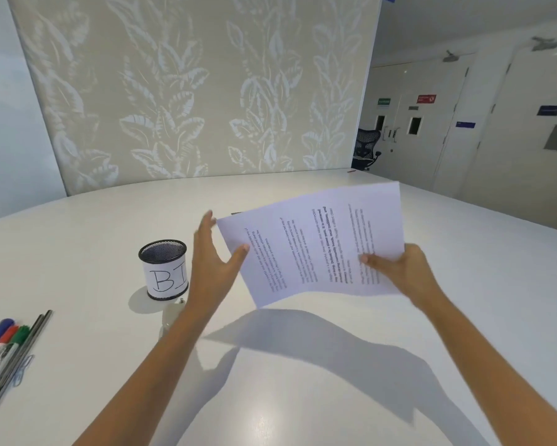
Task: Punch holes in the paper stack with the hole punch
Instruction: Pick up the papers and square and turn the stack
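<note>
A stack of printed white paper (315, 239) is held up above the white table (93, 239), tilted, its text upside down to me. My right hand (402, 272) grips its near right edge, thumb on top. At the stack's left edge my left hand (214, 252) is spread, the thumb touching the paper and the fingers apart beside it. I see no hole punch; a small dark edge (236, 213) shows just behind the paper's far left corner, and I cannot tell what it is.
A black mesh pen cup (164, 268) with a white label stands left of my left hand. A small pale object (174, 313) lies just in front of it. Markers, pens and paper clips (6, 349) lie at the table's left edge. A leaf-patterned partition stands behind.
</note>
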Available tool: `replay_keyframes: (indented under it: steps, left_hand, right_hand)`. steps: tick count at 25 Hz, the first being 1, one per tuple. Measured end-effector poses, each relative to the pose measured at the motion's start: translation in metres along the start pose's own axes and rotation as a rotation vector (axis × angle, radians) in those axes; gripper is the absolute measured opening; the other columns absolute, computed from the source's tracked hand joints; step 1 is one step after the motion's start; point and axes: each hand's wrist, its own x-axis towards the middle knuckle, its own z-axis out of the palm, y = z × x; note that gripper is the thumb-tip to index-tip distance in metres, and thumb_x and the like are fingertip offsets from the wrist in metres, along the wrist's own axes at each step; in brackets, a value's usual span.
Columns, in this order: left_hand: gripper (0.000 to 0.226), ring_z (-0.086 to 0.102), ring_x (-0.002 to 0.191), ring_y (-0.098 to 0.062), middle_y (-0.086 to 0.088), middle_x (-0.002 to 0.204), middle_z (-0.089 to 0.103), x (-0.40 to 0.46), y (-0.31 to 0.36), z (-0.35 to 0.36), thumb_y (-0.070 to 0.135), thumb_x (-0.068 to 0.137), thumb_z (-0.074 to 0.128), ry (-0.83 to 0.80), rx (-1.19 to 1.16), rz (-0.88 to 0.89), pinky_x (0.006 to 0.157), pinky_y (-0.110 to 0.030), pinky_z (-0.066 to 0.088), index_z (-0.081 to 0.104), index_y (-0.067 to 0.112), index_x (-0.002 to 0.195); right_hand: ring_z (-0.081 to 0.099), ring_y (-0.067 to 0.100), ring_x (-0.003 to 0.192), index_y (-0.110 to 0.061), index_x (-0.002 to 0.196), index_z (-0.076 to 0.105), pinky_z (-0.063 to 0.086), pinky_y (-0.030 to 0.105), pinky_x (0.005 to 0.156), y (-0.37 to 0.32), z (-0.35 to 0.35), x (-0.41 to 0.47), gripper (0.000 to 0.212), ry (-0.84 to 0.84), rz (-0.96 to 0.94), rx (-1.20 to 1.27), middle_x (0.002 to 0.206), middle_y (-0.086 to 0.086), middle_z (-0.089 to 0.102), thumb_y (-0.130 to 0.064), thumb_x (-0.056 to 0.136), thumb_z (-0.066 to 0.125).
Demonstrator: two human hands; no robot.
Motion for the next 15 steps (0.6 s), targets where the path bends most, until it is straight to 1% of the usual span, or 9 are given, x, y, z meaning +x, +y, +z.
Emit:
replay_keyframes:
  steps: [2,4,6,7,8,10,12,13,15]
  left_hand:
    - [0.078,0.034,0.137,-0.021,-0.007,0.146,0.040,0.017,0.022,-0.008,0.024,0.082,0.073,-0.017,0.223,0.230,0.111,-0.035,0.027,0.030,0.013,0.146]
    - [0.073,0.031,0.139,-0.020,0.000,0.145,0.044,0.028,0.044,-0.009,0.033,0.083,0.071,-0.211,0.314,0.341,0.113,-0.038,0.026,0.034,0.019,0.144]
    - [0.063,0.043,0.129,-0.002,0.011,0.136,0.053,0.034,0.058,-0.005,0.041,0.083,0.069,-0.448,0.264,0.304,0.103,-0.028,0.037,0.042,0.030,0.138]
    - [0.052,0.053,0.116,0.006,0.015,0.127,0.060,0.035,0.063,-0.003,0.042,0.084,0.069,-0.521,0.198,0.261,0.093,-0.022,0.044,0.049,0.034,0.131]
    - [0.038,0.061,0.101,0.007,0.016,0.115,0.067,0.035,0.065,0.001,0.042,0.085,0.067,-0.553,0.123,0.219,0.082,-0.020,0.048,0.057,0.035,0.121]
    - [0.012,0.069,0.081,-0.002,0.012,0.093,0.074,0.033,0.063,0.009,0.040,0.088,0.064,-0.517,-0.003,0.150,0.072,-0.025,0.052,0.068,0.033,0.098]
    - [0.011,0.071,0.078,-0.008,0.010,0.086,0.076,0.030,0.057,0.012,0.038,0.089,0.063,-0.467,-0.124,0.078,0.071,-0.027,0.054,0.072,0.033,0.089]
    - [0.011,0.072,0.081,-0.010,0.010,0.089,0.077,0.029,0.054,0.013,0.038,0.089,0.064,-0.451,-0.196,0.038,0.071,-0.027,0.056,0.073,0.033,0.089]
    - [0.011,0.073,0.086,-0.014,0.005,0.098,0.077,0.027,0.046,0.012,0.034,0.088,0.065,-0.426,-0.349,-0.041,0.073,-0.029,0.057,0.075,0.030,0.092]
  right_hand:
    - [0.062,0.019,0.069,-0.007,0.081,0.070,0.049,0.029,0.061,-0.031,-0.019,0.011,0.021,-0.080,-0.087,-0.167,0.085,0.013,0.070,-0.018,0.069,0.083]
    - [0.055,0.020,0.063,0.002,0.078,0.068,0.040,0.028,0.054,-0.061,-0.031,0.019,0.029,-0.178,-0.183,-0.365,0.076,0.015,0.067,-0.021,0.069,0.084]
    - [0.054,0.022,0.062,0.002,0.076,0.069,0.037,0.027,0.053,-0.088,-0.033,0.022,0.031,-0.257,-0.270,-0.518,0.072,0.017,0.067,-0.024,0.069,0.084]
    - [0.053,0.022,0.061,-0.001,0.075,0.069,0.037,0.025,0.052,-0.100,-0.032,0.022,0.030,-0.289,-0.311,-0.580,0.069,0.014,0.067,-0.026,0.069,0.084]
    - [0.053,0.022,0.059,-0.004,0.073,0.069,0.036,0.020,0.049,-0.110,-0.030,0.022,0.028,-0.305,-0.349,-0.628,0.065,0.010,0.066,-0.027,0.069,0.083]
    - [0.057,0.016,0.058,-0.008,0.077,0.072,0.037,0.018,0.048,-0.123,-0.029,0.023,0.024,-0.287,-0.416,-0.683,0.065,0.006,0.066,-0.028,0.069,0.083]
    - [0.058,-0.002,0.056,-0.014,0.086,0.074,0.040,0.010,0.050,-0.128,-0.037,0.026,0.020,-0.191,-0.468,-0.610,0.071,0.001,0.069,-0.026,0.072,0.081]
    - [0.060,-0.005,0.059,-0.016,0.088,0.074,0.042,0.005,0.054,-0.126,-0.043,0.028,0.019,-0.136,-0.475,-0.493,0.076,0.000,0.072,-0.025,0.073,0.080]
    - [0.068,0.002,0.069,-0.017,0.093,0.072,0.054,0.014,0.064,-0.118,-0.052,0.028,0.020,-0.107,-0.395,-0.095,0.083,0.000,0.077,-0.025,0.076,0.078]
